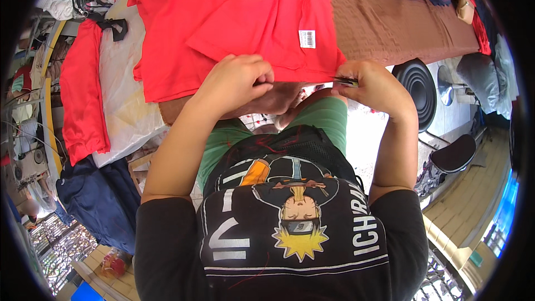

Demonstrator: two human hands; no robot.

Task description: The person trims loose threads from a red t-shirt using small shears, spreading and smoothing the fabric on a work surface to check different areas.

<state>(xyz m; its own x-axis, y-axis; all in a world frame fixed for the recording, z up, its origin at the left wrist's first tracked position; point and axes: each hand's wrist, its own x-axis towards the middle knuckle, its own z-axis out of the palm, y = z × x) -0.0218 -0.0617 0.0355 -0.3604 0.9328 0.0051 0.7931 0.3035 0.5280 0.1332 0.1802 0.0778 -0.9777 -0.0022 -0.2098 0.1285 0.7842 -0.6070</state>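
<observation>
Red cloth [234,19] at twelve o'clock, looks light, soft, floppy: pinch its hem [305,77]! | Left hand [245,79], eleven: curled, can't tell grip | Right hand [374,86], two: clutching dark snips [348,81]!

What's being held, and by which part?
The right hand holds a small dark tool, gripped part unclear, at the edge of the red cloth. Left hand: can't tell.

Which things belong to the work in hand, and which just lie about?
Apparently in use:
red cloth, at the left hand
small dark tool, in the right hand
brown cloth beneath

Seemingly just lying about:
navy cloth, lower left
round black seat, right
</observation>
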